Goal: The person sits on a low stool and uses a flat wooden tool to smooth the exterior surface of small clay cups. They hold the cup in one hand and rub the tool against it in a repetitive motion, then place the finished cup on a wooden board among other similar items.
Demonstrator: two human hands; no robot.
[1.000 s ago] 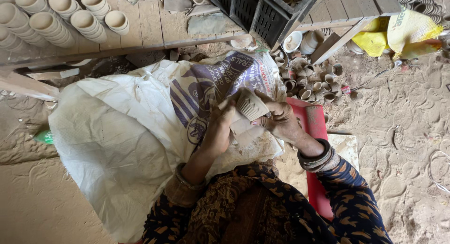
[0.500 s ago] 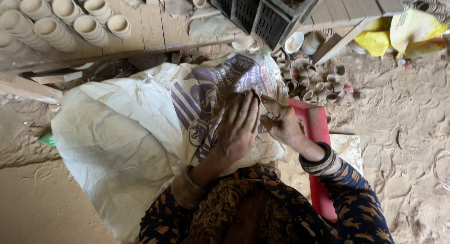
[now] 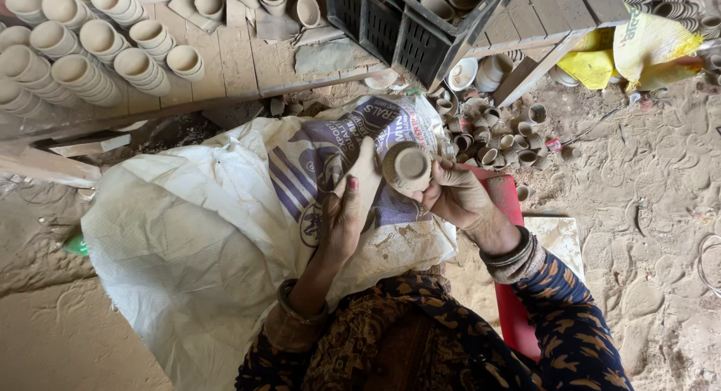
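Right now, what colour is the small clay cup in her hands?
Pale unfired tan clay cup, clearest in the head view.
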